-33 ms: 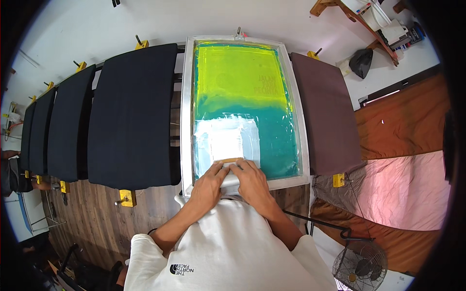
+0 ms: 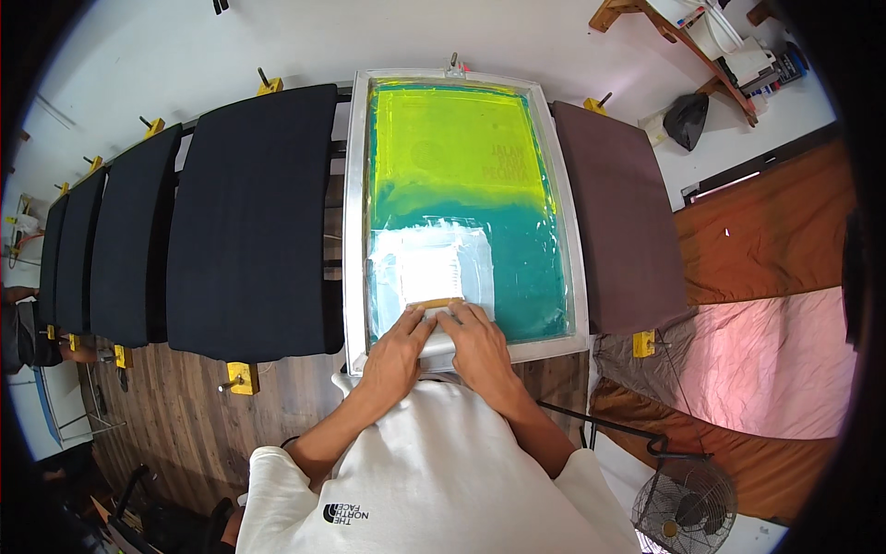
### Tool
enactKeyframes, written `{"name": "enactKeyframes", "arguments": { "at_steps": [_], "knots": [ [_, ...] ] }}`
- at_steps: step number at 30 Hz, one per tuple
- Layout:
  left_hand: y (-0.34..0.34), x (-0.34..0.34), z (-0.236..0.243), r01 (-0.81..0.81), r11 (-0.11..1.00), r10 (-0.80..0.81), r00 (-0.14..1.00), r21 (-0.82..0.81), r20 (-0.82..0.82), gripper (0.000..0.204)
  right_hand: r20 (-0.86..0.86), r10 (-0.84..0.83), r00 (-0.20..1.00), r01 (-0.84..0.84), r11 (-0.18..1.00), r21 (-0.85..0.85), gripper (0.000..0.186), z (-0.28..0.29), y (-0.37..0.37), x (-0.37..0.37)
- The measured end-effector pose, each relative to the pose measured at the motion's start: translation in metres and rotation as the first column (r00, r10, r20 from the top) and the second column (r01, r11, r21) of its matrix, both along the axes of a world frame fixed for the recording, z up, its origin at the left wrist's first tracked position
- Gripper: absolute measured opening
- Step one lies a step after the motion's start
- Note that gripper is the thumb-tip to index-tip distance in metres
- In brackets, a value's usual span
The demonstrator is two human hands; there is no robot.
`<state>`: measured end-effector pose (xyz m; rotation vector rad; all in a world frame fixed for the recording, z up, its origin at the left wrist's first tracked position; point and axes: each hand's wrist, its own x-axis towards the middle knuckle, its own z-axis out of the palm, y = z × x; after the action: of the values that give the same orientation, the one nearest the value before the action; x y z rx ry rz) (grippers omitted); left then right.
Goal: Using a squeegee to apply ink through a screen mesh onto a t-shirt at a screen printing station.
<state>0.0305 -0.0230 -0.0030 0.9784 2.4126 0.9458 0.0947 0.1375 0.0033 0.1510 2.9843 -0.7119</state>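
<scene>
A screen-printing frame (image 2: 353, 231) with a metal rim lies in front of me. Its mesh is yellow-green at the far end and teal at the near end. A patch of white ink (image 2: 429, 258) covers the near-left part of the mesh. Both of my hands press on a wooden-handled squeegee (image 2: 434, 303) at the near edge of that patch. My left hand (image 2: 397, 346) grips its left half and my right hand (image 2: 475, 342) its right half, with the fingers of both over the handle.
Several dark cloth-covered boards (image 2: 249, 222) line up to the left and a brown one (image 2: 614, 222) lies to the right, each with yellow clamps (image 2: 242, 377). A floor fan (image 2: 683, 508) stands at lower right. A pink cloth (image 2: 784, 360) covers the floor, and a shelf (image 2: 711, 42) hangs on the far wall.
</scene>
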Motion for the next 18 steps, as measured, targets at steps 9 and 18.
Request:
{"name": "enactKeyframes", "arguments": {
  "at_steps": [9, 18],
  "knots": [
    [-0.002, 0.003, -0.003, 0.006, 1.000, -0.007, 0.999, -0.025, -0.043, 0.070, -0.022, 0.012, 1.000, -0.012, 1.000, -0.016, 0.044, 0.003, -0.003, 0.005],
    [-0.005, 0.009, -0.004, 0.016, 1.000, -0.016, 0.998, 0.002, -0.061, 0.071, -0.016, -0.021, 1.000, 0.021, 1.000, -0.010, 0.057, 0.004, -0.007, 0.010]
  ]
}}
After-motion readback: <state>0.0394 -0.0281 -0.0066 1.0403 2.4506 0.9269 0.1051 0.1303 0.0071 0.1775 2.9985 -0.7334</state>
